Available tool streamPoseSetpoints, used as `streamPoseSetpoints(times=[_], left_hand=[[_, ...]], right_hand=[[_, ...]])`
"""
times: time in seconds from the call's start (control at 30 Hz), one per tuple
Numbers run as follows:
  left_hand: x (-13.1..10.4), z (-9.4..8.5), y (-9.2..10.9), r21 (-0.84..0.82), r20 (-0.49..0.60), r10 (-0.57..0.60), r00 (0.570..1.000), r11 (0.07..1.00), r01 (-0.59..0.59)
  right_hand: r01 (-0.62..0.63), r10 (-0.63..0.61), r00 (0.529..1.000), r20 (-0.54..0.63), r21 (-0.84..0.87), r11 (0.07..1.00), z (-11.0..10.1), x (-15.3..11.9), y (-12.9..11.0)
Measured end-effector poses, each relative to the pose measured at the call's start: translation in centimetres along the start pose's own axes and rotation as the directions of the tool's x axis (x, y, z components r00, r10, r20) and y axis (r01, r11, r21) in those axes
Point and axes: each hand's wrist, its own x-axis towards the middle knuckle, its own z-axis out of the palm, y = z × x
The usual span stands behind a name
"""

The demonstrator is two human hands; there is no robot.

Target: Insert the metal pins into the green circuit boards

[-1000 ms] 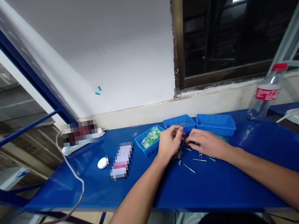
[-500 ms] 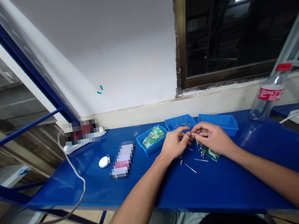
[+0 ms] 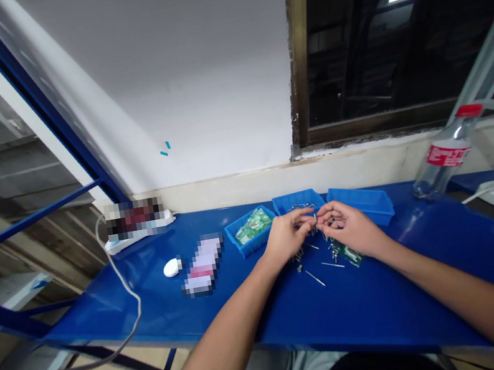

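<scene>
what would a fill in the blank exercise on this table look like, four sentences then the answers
The number of blue trays on the table is ____.
In the leftmost tray, the circuit boards are ____ in color.
The clear bottle has a ____ cap.
Of the left hand and the right hand, the one nearer the circuit board outside the trays is the ____ one.

Missing words: three; green; red; right.

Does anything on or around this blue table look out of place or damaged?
A little: a few thin metal rods lie scattered on the tabletop, outside the middle blue tray, which holds similar-looking pieces. Also, the wall edge beside the window looks rough and chipped.
</scene>
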Motion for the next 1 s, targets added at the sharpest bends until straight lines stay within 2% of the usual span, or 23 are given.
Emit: streamPoseSetpoints(times=[0.1,0.23,0.37,0.47,0.53,0.7,0.87,1.0], left_hand=[[-0.1,-0.1,0.5,0.053,-0.002,0.000,1.000,0.999,0.000],[-0.3,-0.1,1.3,0.134,0.000,-0.022,1.000,0.991,0.022],[-0.4,0.2,1.3,-0.029,0.023,-0.081,0.996,0.996,0.082],[-0.2,0.4,0.6,-0.156,0.023,-0.099,0.995,0.983,0.101],[0.0,0.4,0.0,-0.172,0.007,-0.097,0.995,0.980,0.097],[0.1,0.2,-0.4,-0.069,-0.045,-0.073,0.996,0.995,0.069],[-0.1,0.2,0.3,0.064,0.012,-0.013,1.000,0.998,0.013],[-0.1,0.5,0.7,0.071,0.031,0.055,0.998,0.996,-0.057]], right_hand=[[-0.005,0.006,1.000,-0.007,0.016,1.000,0.0,0.0,-0.1],[0.038,-0.043,0.997,-0.069,-0.079,0.996,-0.3,-0.3,-0.7],[0.050,-0.076,0.991,-0.114,-0.218,0.975,-0.6,-0.4,-1.0],[0.101,-0.127,0.990,-0.060,-0.327,0.940,-0.7,-0.4,-0.9],[0.149,-0.167,0.986,-0.022,-0.348,0.926,-0.6,-0.3,-0.9],[0.142,-0.142,0.990,0.021,-0.255,0.956,-0.3,-0.2,-1.0],[0.111,-0.099,0.993,0.058,-0.244,0.963,-0.6,-0.1,-0.9],[0.112,-0.106,0.994,0.035,-0.270,0.956,-0.9,0.0,-0.7]])
